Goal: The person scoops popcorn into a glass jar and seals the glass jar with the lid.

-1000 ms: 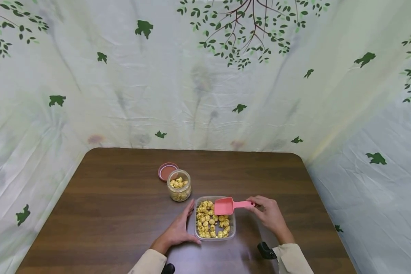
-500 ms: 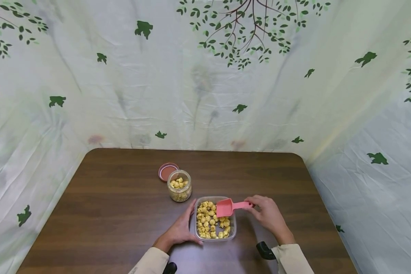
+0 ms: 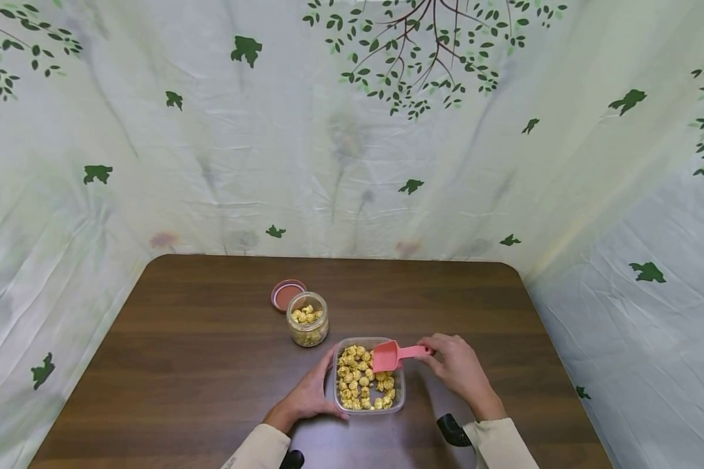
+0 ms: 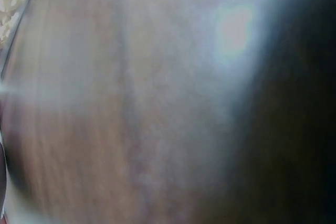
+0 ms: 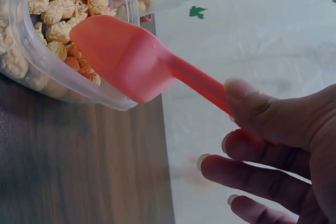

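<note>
My right hand, right of lower centre in the head view, pinches the end of the pink scoop by its handle, thumb against fingers. The scoop's bowl is over the upper right corner of the clear tub, at lower centre; I cannot tell whether it touches the popcorn inside. My left hand is spread wide along the tub's left side, fingers near its upper left corner, thumb by the lower left one.

Just above and left of the tub stands the jar, also with popcorn in it, and the red lid lies at its upper left, partly behind it. All this is on the brown table, with a leaf-patterned cloth filling the upper frame. My left wrist view is mostly blurred tabletop.
</note>
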`<state>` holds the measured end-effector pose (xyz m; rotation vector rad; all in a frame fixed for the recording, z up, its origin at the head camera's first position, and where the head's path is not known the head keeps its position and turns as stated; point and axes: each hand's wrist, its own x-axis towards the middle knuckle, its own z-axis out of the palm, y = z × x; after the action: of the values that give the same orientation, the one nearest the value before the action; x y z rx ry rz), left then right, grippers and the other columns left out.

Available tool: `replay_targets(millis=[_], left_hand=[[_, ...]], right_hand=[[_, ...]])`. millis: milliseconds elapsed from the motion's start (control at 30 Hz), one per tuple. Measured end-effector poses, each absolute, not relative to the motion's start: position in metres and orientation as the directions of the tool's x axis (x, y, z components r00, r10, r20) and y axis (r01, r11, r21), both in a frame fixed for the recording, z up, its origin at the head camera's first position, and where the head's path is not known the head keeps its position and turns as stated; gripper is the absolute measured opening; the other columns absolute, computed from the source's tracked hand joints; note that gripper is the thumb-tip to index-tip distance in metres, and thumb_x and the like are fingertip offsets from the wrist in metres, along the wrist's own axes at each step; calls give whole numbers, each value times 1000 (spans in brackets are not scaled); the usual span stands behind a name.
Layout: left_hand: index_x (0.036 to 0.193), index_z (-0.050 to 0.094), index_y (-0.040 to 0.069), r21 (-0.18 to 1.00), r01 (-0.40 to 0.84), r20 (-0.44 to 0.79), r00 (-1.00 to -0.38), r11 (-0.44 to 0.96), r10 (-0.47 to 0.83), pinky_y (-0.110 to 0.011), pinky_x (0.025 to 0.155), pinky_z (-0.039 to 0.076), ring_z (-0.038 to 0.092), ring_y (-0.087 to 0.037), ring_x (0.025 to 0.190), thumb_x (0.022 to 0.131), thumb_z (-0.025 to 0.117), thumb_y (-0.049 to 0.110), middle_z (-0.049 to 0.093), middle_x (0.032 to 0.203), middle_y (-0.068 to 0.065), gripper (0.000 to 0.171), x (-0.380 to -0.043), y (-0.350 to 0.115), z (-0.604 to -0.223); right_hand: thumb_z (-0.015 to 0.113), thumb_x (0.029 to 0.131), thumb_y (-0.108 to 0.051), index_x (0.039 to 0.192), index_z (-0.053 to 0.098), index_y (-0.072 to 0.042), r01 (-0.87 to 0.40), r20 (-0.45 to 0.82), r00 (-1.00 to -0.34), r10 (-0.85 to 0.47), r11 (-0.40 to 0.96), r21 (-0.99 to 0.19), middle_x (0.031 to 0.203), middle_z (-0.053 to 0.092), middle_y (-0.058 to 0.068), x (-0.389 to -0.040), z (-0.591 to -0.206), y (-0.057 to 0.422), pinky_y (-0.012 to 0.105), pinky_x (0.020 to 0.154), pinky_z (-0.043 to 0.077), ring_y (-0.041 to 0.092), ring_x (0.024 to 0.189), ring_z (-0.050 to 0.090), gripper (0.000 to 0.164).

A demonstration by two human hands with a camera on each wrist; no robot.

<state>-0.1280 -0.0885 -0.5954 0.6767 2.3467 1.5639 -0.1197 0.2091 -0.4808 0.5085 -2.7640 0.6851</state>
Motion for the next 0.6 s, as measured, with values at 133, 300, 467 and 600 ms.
replay_targets(millis=[133,300,467,600], left_hand=[[151,20,2,919,230,41,-864,321,502,-45,112,25,38,-33,134,48,97,23,41,146,-21,130,-128,-89,-596],[151,21,2,913,233,39,-867,335,496,-48,112,26,38,-35,133,49,97,22,41,145,-24,128,-128,-89,-596],[150,22,2,909,226,28,-871,349,491,-52,110,29,40,-34,131,50,96,24,43,143,-23,126,-128,-89,-596],[150,23,3,909,223,24,-872,353,490,-49,110,29,41,-31,131,50,97,25,45,143,-20,126,-128,-89,-596]], right_hand=[[83,72,-16,86,73,-11,-356,266,-928,-260,829,-432,76,64,-8,-121,-478,206,34,69,49,8,67,51,17],[84,72,-14,86,74,-11,-346,239,-934,-265,836,-427,75,62,-8,-122,-474,205,33,68,48,9,65,50,18],[84,72,-14,84,73,-11,-357,218,-932,-291,845,-397,72,59,-9,-122,-470,203,32,66,47,13,63,51,17],[84,72,-13,82,73,-12,-363,222,-929,-296,848,-386,70,57,-10,-123,-471,200,32,65,46,9,61,48,16]])
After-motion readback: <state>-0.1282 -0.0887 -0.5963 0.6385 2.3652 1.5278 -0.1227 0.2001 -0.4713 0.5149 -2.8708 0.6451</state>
